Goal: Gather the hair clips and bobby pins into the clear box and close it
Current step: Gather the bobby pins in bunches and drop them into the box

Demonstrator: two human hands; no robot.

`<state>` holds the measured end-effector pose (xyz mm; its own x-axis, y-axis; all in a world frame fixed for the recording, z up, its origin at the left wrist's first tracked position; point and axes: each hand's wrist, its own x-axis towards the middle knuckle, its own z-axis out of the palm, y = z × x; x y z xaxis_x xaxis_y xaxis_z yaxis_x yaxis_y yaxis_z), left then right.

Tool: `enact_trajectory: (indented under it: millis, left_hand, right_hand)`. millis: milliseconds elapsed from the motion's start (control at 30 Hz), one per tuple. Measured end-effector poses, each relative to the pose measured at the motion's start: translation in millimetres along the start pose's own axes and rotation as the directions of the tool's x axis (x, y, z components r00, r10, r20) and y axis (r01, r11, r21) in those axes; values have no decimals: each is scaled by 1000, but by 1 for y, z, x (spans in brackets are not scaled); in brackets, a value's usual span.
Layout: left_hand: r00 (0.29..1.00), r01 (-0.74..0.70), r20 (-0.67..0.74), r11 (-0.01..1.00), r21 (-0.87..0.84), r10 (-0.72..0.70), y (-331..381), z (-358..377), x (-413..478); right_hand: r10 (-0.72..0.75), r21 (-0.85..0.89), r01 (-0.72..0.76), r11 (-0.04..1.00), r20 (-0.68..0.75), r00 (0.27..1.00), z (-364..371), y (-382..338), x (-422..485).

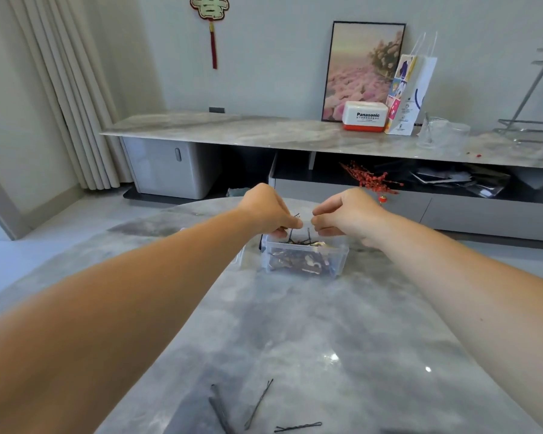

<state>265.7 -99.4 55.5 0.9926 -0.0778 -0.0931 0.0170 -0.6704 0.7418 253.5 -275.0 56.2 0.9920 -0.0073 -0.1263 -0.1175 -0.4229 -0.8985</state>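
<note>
The fingers (292, 223) of my left hand (268, 211) are curled and pinch a few thin black wire bobby pins (290, 234), whose ends hang down into the mouth of the box. My right hand (347, 214) sits just beside it, fingertips pinched on what looks like a single dark pin (308, 234); it is blurred, so I judge that rather than see it.

Both hands hover over the small clear plastic box (337, 267), a straight-walled rectangle standing open at the far middle of the glossy grey marbled desk (295, 324). Through its walls I see a tangled heap of brown and pale hair clips (295, 261), with more dark pins on top.

So most of the gathering looks done. On the near edge lie two wavy black bobby pins (259, 402) (298, 427) and a flat dark clip (217, 405), all well apart from the box. Those need collecting, then the lid goes on. Something clear shows just left of the box, half hidden by my forearm; I cannot tell if it is the lid.
</note>
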Motion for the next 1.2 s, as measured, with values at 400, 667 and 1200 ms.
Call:
enact_trajectory:
  millis: [400, 667, 1200]
  left_hand:
    - [975, -165, -143, 985, 57, 172, -25, -14, -84]
    - [913, -343, 341, 871, 353, 222, -101, -1, -217]
    - [853, -302, 521, 833, 465, 19, -113, -15, -341]
  right_hand:
    - [-133, -39, 134, 990, 18, 991, 5, 19, -96]
    - [-178, -429, 500, 752, 597, 782, 74, 68, -203]
    - [-138, -488, 384, 784, 465, 874, 58, 78, -316]
